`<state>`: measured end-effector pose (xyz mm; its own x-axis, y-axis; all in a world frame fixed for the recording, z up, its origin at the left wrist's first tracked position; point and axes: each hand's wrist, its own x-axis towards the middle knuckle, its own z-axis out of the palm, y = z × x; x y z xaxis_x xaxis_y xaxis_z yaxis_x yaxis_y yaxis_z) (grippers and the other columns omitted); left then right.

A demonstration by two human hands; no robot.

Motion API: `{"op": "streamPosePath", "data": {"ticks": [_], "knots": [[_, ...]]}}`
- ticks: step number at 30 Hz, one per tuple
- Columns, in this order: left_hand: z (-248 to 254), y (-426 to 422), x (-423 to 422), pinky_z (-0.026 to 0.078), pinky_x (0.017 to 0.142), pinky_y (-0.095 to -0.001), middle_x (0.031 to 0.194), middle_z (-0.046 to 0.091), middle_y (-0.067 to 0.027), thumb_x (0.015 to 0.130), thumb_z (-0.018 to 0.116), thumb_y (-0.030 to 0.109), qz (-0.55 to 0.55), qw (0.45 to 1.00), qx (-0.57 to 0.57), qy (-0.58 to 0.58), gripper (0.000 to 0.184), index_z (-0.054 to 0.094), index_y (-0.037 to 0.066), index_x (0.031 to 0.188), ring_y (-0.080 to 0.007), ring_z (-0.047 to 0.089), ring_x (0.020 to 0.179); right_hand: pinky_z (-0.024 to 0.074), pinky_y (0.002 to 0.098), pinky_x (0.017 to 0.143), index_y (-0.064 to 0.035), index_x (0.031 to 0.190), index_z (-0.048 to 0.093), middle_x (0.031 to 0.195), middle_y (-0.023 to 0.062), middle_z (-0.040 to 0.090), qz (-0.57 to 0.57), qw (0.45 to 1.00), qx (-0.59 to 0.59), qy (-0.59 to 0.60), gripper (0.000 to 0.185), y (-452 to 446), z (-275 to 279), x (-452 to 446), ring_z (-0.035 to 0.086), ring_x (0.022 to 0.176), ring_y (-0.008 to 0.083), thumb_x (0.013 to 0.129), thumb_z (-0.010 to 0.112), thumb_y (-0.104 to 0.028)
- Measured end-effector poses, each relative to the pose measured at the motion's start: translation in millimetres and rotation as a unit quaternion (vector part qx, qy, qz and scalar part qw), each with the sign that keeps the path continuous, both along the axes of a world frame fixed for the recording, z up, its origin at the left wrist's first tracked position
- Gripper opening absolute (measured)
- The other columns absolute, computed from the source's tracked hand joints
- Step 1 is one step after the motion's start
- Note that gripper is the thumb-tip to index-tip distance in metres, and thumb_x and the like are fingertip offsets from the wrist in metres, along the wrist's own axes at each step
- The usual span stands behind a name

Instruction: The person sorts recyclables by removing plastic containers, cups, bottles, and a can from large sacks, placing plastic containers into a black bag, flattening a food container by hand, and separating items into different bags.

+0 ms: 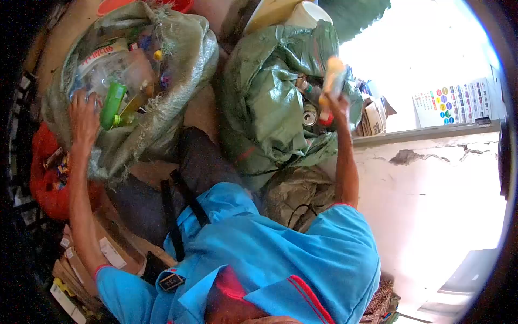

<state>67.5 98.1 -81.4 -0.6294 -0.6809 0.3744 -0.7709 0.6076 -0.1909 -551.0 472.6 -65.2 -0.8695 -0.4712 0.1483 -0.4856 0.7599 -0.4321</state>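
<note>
bottle (334, 74) held in right fingers (339, 99)

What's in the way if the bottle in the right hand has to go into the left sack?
The bunched folds of the right sack, then the left sack's raised near rim. Nothing visible blocks a lift over both; the right hand holds the blurred bottle. Height clearance can't be judged from here.

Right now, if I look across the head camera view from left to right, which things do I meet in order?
Left hand, green plastic bottle, metal can, right hand, cardboard, printed chart with coloured dots.
</note>
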Motion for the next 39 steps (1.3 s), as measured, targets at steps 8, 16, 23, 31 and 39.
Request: {"op": "streamPosePath", "data": {"ticks": [8, 16, 23, 31, 39], "knots": [[9.4, 1.2, -0.5, 0.033, 0.098, -0.0497, 0.131, 0.038, -0.0158, 0.068, 0.070, -0.001, 0.093, 0.990, -0.002, -0.106, 0.060, 0.048, 0.004, 0.123, -0.0357, 0.036, 0.123, 0.0442, 0.0459, 0.088, 0.0029, 0.119, 0.049, 0.109, 0.0302, 0.057, 0.062, 0.991, 0.100, -0.067, 0.085, -9.2, -76.2, 2.9, 0.055, 0.105, 0.0422, 0.069, 0.061, -0.065], [-21.2, -35.1, 42.8, 0.042, 0.081, -0.0442, 0.104, 0.057, -0.0204, 0.071, 0.064, 0.003, 0.070, 0.985, 0.034, -0.157, 0.036, 0.060, 0.004, 0.106, -0.0357, 0.053, 0.099, 0.0459, 0.0491, 0.082, 0.0068, 0.105, 0.052, 0.104, 0.0283, 0.060, 0.096, 0.979, 0.181, 0.018, 0.068, -29.4, -113.3, -43.8, 0.059, 0.094, 0.0420, 0.074, 0.062, -0.053], [40.7, 18.3, 16.5, 0.039, 0.083, -0.0457, 0.099, 0.056, -0.0171, 0.057, 0.074, 0.013, 0.047, 0.995, -0.029, -0.081, 0.049, 0.059, 0.004, 0.103, -0.0327, 0.054, 0.094, 0.0476, 0.0424, 0.082, 0.0076, 0.110, 0.055, 0.107, 0.0233, 0.060, 0.165, 0.966, 0.130, 0.148, 0.060, -25.0, -82.8, -51.3, 0.061, 0.094, 0.0355, 0.075, 0.067, -0.040], [129.4, 70.7, -7.8, 0.045, 0.088, -0.0375, 0.105, 0.060, -0.0170, 0.059, 0.080, 0.031, 0.037, 0.973, 0.158, 0.162, 0.063, 0.059, 0.001, 0.110, -0.0305, 0.059, 0.098, 0.0430, 0.0420, 0.093, -0.0073, 0.125, 0.051, 0.124, 0.0159, 0.052, 0.396, 0.903, -0.160, 0.039, 0.060, -113.6, 70.6, 155.8, 0.053, 0.109, 0.0329, 0.072, 0.076, -0.021], [91.2, 107.0, -133.3, 0.045, 0.093, -0.0357, 0.109, 0.061, -0.0112, 0.060, 0.083, 0.041, -0.212, 0.848, 0.398, 0.278, 0.077, 0.054, 0.004, 0.121, -0.0232, 0.057, 0.103, 0.0445, 0.0409, 0.093, -0.0103, 0.130, 0.044, 0.121, 0.0162, 0.053, 0.620, 0.774, -0.010, 0.125, 0.075, -161.2, 106.4, 250.1, 0.053, 0.109, 0.0340, 0.065, 0.078, -0.025]]}}
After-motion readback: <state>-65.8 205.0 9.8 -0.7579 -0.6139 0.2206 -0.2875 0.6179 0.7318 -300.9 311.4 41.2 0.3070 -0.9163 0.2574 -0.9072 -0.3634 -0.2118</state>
